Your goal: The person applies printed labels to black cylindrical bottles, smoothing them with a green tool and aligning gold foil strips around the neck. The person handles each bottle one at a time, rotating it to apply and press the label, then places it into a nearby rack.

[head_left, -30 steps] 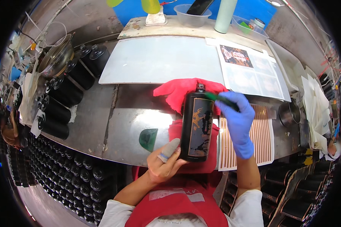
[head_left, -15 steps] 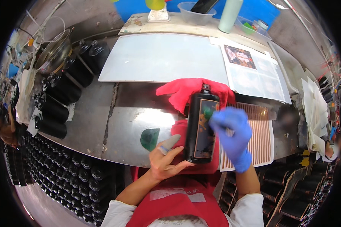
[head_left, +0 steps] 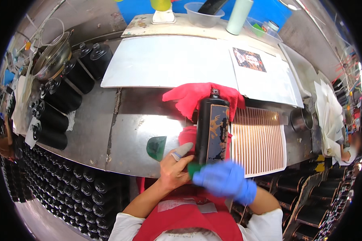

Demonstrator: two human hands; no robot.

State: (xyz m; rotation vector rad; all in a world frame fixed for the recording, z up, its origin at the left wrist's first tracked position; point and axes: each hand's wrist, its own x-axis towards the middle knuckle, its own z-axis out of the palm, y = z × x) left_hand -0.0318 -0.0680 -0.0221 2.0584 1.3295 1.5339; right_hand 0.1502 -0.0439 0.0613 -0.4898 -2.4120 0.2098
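A black bottle [head_left: 203,124] with a gold-edged, orange-patterned label lies propped on red cloth [head_left: 184,97], its neck pointing away from me. My left hand [head_left: 173,170], with a grey finger cot on one finger, grips the bottle near its base on the left side. In a blue glove, my right hand [head_left: 223,178] is closed on a green scraper [head_left: 194,169] close to the bottle's base, covering the lower end. Another green scraper [head_left: 156,147] with a rounded edge rests on the metal table left of the bottle.
Right of the bottle lies a sheet with copper stripes [head_left: 257,140], with a metal cup [head_left: 301,119] beyond it. A white board [head_left: 165,60] and a printed sheet [head_left: 265,76] are behind. Several black bottles [head_left: 54,116] lie at left; racks of bottles [head_left: 68,184] stand below the table.
My right hand has moved down the bottle toward me, from beside the label to the base, scraper in its fingers. The label shows more fully. My left hand keeps its place.
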